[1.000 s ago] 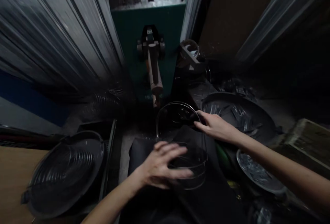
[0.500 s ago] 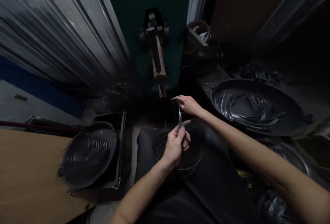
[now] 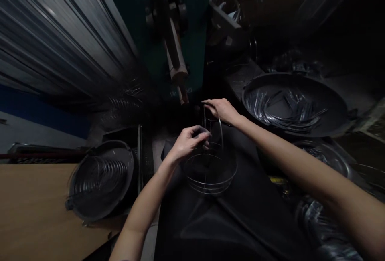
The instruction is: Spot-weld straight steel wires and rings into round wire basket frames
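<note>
My right hand (image 3: 224, 110) is closed on the top of a thin, bent metal wire (image 3: 221, 134), which arches down from the fingers. Just left of it and slightly lower is my left hand (image 3: 189, 142), its thumb and fingertips pressed together. Whether they pinch part of the wire is hard to make out. Below both hands a round wire frame (image 3: 210, 183) of thin rings rests over the dark cloth (image 3: 240, 221) on my lap. Straight ahead, a machine's copper-coloured arm (image 3: 177, 66) points down, its tip a little beyond my hands.
On the right, a wide dark pan (image 3: 337, 100) holds bundles of bent wires (image 3: 270, 110). Another basin (image 3: 339, 158) sits beneath it. At left a round black tray (image 3: 128, 160) contains wire rings (image 3: 104, 172), beside a brown board (image 3: 39, 197). The machine's green panel (image 3: 195, 48) stands ahead.
My left hand has moved left, away from the upright wire. The right hand's wire now shows as an open arch. The round frame appears more uncovered, and the view has shifted.
</note>
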Action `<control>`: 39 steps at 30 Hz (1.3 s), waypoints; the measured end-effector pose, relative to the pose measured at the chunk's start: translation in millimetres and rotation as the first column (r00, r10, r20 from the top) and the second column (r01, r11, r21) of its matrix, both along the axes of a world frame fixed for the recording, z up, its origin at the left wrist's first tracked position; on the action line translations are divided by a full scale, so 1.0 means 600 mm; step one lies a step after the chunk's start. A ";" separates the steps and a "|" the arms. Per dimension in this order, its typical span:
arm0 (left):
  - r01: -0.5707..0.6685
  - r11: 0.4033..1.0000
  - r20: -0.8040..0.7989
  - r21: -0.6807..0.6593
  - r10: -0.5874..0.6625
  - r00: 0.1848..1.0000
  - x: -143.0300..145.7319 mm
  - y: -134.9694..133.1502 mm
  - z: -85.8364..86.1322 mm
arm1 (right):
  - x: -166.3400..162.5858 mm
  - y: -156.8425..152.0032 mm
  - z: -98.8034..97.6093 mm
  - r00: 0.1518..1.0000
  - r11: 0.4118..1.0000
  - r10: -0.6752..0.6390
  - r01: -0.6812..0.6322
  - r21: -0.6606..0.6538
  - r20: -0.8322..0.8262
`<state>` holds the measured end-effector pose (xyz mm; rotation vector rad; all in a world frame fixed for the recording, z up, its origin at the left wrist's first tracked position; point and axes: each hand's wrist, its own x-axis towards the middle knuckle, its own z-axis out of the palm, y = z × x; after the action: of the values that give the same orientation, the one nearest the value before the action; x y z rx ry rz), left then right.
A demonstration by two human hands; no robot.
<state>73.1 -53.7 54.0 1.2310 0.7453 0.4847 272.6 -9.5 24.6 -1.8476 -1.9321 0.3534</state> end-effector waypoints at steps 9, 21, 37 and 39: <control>0.057 0.998 0.152 0.000 -0.056 0.987 0.005 0.033 -0.030 | -0.068 -0.199 0.030 0.783 0.898 -0.100 -0.194 -0.395 -0.613; 0.366 0.521 -0.398 0.772 -0.053 0.916 -0.166 -0.088 -0.124 | -0.104 -0.175 0.032 0.626 0.858 -0.343 -0.095 -0.505 -0.700; -0.227 0.300 0.148 0.926 0.263 0.953 -0.084 -0.037 -0.146 | -0.122 -0.124 0.037 0.471 0.943 -0.310 0.037 -0.332 -0.826; -0.327 0.278 0.247 0.903 0.288 0.925 -0.073 -0.019 -0.145 | -0.116 -0.098 0.047 0.468 0.949 -0.291 0.032 -0.313 -0.835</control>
<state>29.4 -64.8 -33.2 2.1788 0.6611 1.4264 203.0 -68.5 52.7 -1.4621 -0.9811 1.2644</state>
